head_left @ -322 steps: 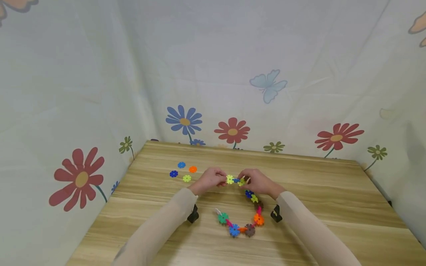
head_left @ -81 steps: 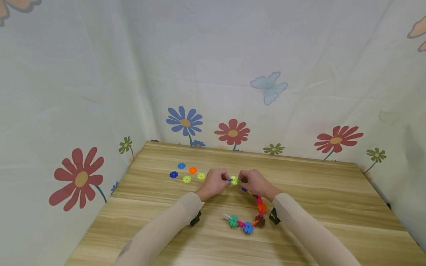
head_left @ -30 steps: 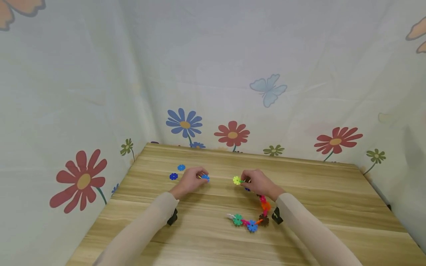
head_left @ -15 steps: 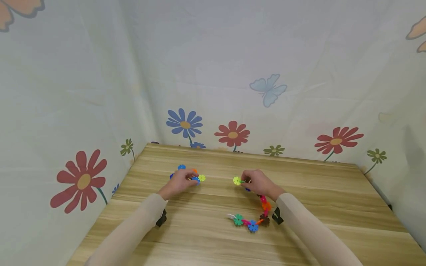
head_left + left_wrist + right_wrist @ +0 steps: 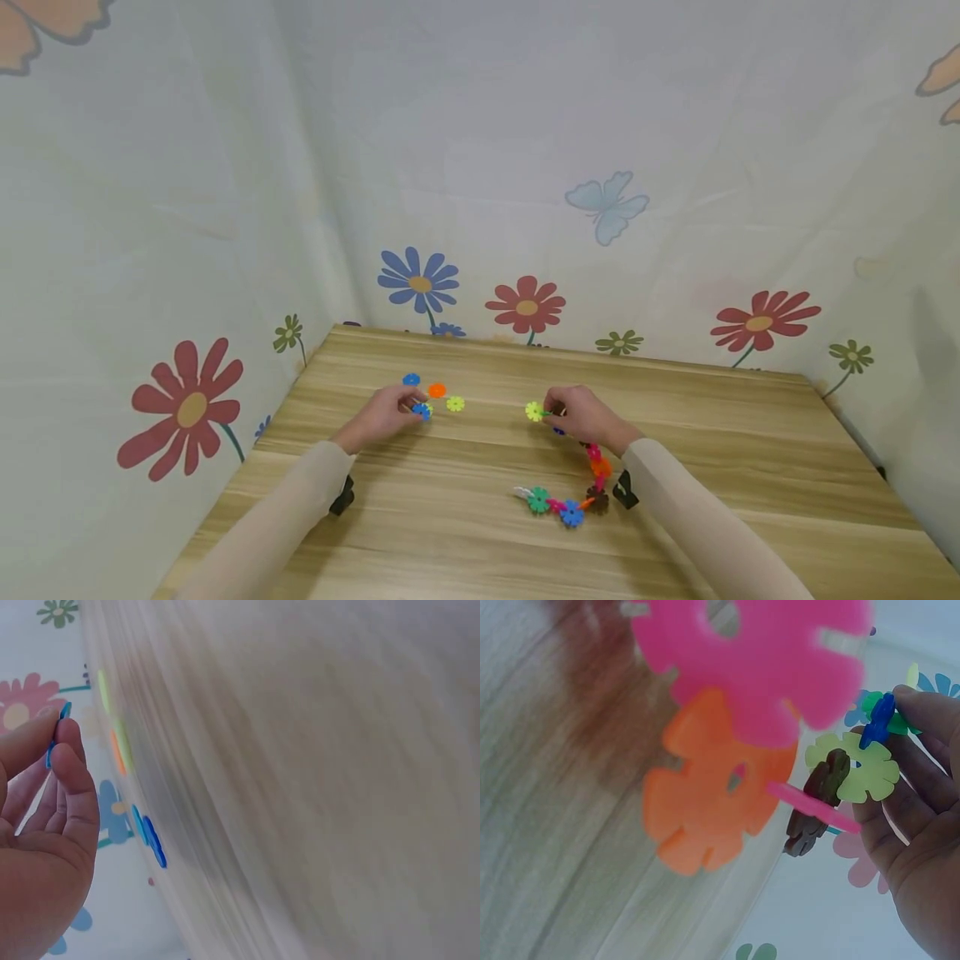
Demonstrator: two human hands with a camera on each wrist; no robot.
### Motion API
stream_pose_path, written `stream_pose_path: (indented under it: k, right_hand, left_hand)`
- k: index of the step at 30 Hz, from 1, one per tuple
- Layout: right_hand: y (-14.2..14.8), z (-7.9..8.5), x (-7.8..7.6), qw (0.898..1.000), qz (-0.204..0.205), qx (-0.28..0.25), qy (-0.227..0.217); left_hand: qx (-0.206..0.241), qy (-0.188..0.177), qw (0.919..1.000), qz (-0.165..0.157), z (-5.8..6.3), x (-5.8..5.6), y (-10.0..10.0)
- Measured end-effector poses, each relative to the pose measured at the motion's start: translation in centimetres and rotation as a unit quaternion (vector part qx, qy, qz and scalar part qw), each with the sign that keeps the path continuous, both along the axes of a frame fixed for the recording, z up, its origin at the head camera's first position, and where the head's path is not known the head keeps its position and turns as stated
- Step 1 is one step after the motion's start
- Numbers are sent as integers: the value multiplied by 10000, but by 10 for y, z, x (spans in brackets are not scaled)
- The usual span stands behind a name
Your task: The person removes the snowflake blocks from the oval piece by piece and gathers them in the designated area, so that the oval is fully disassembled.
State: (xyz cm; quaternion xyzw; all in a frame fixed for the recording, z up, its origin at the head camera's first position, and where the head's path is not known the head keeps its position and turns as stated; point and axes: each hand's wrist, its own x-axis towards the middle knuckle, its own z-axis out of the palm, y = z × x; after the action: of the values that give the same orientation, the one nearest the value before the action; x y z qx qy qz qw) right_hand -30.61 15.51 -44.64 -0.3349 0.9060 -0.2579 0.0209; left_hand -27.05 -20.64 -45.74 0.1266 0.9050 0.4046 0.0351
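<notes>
In the head view, my left hand (image 5: 381, 414) pinches a blue snowflake disc (image 5: 422, 411) between thumb and fingertips, seen edge-on as a thin blue disc (image 5: 58, 735) in the left wrist view. To the right, my right hand (image 5: 588, 415) holds a curved chain of linked discs near its upper end. A yellow disc (image 5: 534, 411) tips that end, with a green one in my fingers. Lower down, the chain runs through an orange disc (image 5: 601, 467), a brown disc (image 5: 597, 500), a blue one and a green disc (image 5: 538, 500) to a white end piece.
Loose discs lie on the wooden table (image 5: 435, 533) by my left hand: light blue (image 5: 411, 379), orange (image 5: 437, 390) and yellow (image 5: 455, 404). Another yellow is partly covered. A dark blue disc (image 5: 155, 841) shows in the left wrist view. Flower-printed cloth walls stand behind the table.
Earlier the left hand was at the chain's upper end; it has moved left with the blue disc, over the loose discs. Another yellow disc has joined those. The right hand stays nearly in place.
</notes>
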Motion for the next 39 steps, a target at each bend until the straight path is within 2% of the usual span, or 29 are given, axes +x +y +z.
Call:
stream_pose_path:
  k: [4, 11, 20, 25, 30, 37, 39]
  right_hand:
    - [0, -1, 0, 10000, 47, 1, 63]
    - [0, -3, 0, 9999, 127, -23, 66]
    - [-2, -4, -1, 10000, 74, 25, 41]
    - [-2, -5, -2, 9999, 82, 55, 59]
    - [-3, -7, -3, 9999, 103, 55, 113]
    - [-4, -6, -3, 9997, 173, 81, 180]
    - [-5, -6, -3, 9997, 152, 96, 152]
  left_hand:
    - [27, -200, 9998, 61, -1, 1, -10]
    - [-170, -32, 9998, -27, -8, 1, -27]
    - [-344, -97, 9990, -285, -14, 1, -36]
    - [-488, -224, 9985, -104, -17, -1, -36]
    - [-546, -113, 9984, -68, -16, 0, -35]
    - [-412, -86, 9988, 264, -11, -2, -29]
    - [-411, 21, 9987, 284, -11, -4, -25]
